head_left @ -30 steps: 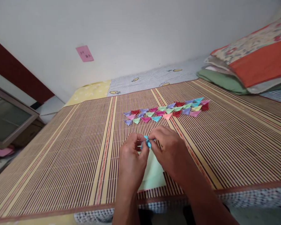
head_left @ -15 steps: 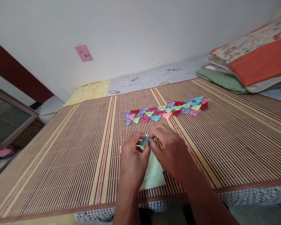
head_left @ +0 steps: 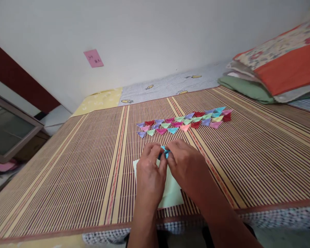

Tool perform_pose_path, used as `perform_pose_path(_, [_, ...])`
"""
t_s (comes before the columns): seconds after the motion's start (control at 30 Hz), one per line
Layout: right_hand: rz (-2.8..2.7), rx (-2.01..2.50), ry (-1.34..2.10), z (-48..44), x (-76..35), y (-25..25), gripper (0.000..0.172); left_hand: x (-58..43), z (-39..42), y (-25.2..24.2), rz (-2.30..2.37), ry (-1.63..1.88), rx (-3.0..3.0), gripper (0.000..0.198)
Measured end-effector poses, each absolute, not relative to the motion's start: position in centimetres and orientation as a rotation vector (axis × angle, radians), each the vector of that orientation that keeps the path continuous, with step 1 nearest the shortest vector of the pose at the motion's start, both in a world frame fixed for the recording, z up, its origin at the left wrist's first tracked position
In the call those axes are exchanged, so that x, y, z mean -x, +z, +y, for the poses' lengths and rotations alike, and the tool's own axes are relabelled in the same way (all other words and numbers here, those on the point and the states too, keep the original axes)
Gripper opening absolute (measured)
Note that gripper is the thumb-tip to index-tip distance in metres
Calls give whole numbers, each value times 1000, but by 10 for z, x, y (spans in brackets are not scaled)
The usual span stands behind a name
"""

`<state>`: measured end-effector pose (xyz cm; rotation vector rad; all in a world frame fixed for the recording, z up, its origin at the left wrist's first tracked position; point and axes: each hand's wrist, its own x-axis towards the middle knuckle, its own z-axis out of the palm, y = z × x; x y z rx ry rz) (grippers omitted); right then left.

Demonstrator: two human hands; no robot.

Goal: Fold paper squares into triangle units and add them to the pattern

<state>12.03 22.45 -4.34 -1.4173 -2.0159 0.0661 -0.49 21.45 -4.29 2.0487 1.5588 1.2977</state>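
Between the fingertips of both hands is a small blue folded paper piece (head_left: pixel 166 151), partly hidden by the fingers. My left hand (head_left: pixel 151 168) pinches its left side, thumb and fingers closed on it. From the right, my right hand (head_left: pixel 187 160) grips the other side with thumb and forefinger. Below the hands lies a pale green sheet of paper (head_left: pixel 172 193), flat on the mat and partly covered by my left hand. Just beyond the hands, several folded paper triangles (head_left: pixel 173 130) in purple, red, pink, green, blue and yellow lie in slanting rows.
A striped bamboo mat (head_left: pixel 74 179) covers the bed, with a checked sheet (head_left: pixel 165 82) showing behind it. Folded bedding and an orange floral pillow (head_left: pixel 289 74) are stacked at the right. A pink note (head_left: pixel 93 58) is on the wall; a glass-fronted cabinet (head_left: pixel 10 127) stands left.
Both hands have shifted slightly, and the fingers of my left hand have curled closer around the blue paper piece. The rows of triangles look the same.
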Motion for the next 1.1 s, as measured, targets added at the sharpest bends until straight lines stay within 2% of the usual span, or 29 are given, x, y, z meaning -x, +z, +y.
perform_pose_path(0.33, [-2002, 1335, 271, 227, -125, -41, 19, 0, 214, -45, 1535, 1344, -2073, 18])
perform_pose_path(0.8, [-1977, 1276, 278, 229, -128, -44, 21, 0, 215, -46, 1506, 1403, -2058, 19])
perform_pose_path(0.97, [-2015, 1308, 228, 230, -130, -43, 16, 4, 216, -44, 1430, 1392, -1872, 18])
perform_pose_path(1.1, [-2017, 1278, 188, 231, -131, -41, 18, 12, 218, -44, 1302, 1393, -1519, 8])
